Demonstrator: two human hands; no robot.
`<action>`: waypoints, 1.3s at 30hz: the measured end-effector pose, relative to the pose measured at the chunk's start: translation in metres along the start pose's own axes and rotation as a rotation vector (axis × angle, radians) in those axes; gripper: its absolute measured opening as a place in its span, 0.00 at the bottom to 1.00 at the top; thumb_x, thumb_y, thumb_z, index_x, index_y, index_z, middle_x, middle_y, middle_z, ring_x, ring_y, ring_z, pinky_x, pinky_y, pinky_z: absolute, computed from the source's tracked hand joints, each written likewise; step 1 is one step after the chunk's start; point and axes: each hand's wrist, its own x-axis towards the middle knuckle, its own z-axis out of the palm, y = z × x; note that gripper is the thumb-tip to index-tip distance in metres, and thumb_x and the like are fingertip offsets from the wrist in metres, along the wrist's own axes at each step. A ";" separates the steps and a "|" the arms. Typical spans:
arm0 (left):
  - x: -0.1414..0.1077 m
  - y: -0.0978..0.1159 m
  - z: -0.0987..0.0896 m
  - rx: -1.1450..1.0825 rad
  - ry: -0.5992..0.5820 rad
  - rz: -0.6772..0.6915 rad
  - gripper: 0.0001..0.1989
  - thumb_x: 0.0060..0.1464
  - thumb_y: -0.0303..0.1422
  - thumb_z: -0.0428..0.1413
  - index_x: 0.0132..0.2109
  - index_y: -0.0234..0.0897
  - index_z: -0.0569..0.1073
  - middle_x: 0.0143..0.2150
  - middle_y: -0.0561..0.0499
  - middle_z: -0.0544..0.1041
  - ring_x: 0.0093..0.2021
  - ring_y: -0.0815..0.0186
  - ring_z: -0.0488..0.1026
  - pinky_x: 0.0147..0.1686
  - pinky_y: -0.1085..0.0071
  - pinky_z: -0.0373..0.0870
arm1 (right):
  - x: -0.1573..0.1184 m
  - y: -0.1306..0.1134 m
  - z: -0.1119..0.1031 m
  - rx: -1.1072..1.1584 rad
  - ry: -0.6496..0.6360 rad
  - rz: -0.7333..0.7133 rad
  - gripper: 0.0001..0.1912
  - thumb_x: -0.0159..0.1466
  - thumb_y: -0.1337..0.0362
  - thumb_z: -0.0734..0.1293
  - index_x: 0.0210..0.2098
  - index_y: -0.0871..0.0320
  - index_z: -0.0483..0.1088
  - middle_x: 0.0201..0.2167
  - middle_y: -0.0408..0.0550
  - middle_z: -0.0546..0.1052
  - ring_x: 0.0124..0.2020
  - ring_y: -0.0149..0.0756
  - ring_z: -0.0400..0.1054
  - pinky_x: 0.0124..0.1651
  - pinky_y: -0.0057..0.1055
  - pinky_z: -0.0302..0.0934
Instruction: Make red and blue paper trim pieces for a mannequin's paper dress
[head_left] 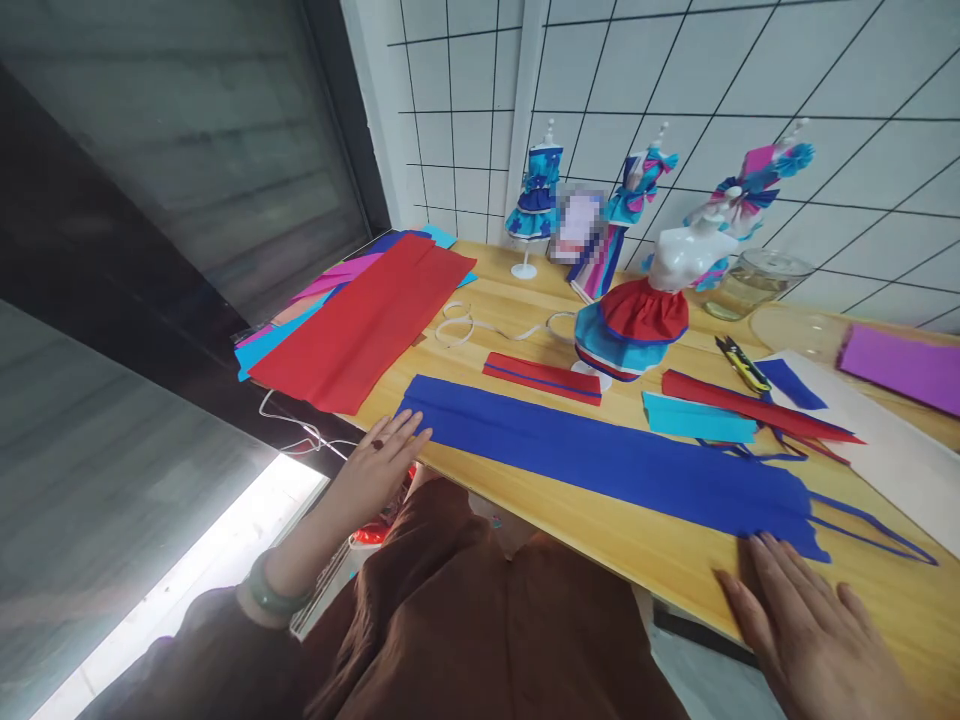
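Hands [381, 468] [806, 615] lie flat, grasping nothing, both touching opposite ends of the long blue cloth [592, 455].

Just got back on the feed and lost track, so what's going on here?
A person has both bare hands, palms down, at a long blue cloth strip spread along the near side of a wooden table. The left hand has its fingertips on the left end; the right hand is at the near edge by the other end. Beyond the strip stands a small white dress form in a layered skirt. A red cloth lies over other coloured pieces at left.
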 end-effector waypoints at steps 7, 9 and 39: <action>-0.013 -0.025 0.008 0.080 -0.007 -0.022 0.31 0.51 0.16 0.38 0.62 0.30 0.57 0.65 0.43 0.55 0.65 0.60 0.50 0.62 0.56 0.51 | 0.008 0.000 -0.004 -0.146 0.025 -0.050 0.35 0.66 0.46 0.44 0.54 0.67 0.63 0.50 0.63 0.72 0.54 0.54 0.64 0.54 0.53 0.56; -0.014 -0.030 0.004 0.064 -0.012 -0.025 0.33 0.48 0.14 0.38 0.62 0.32 0.59 0.64 0.44 0.57 0.65 0.60 0.52 0.62 0.56 0.51 | 0.012 0.001 -0.008 -0.131 0.041 -0.052 0.34 0.66 0.46 0.45 0.53 0.66 0.64 0.48 0.62 0.73 0.51 0.53 0.67 0.53 0.51 0.57; 0.117 -0.013 -0.021 -0.304 -0.113 0.034 0.10 0.57 0.37 0.51 0.32 0.37 0.72 0.34 0.48 0.69 0.39 0.61 0.66 0.40 0.66 0.63 | 0.143 0.031 -0.010 0.056 -0.075 -0.399 0.18 0.67 0.64 0.53 0.39 0.59 0.74 0.32 0.53 0.75 0.34 0.38 0.68 0.38 0.34 0.62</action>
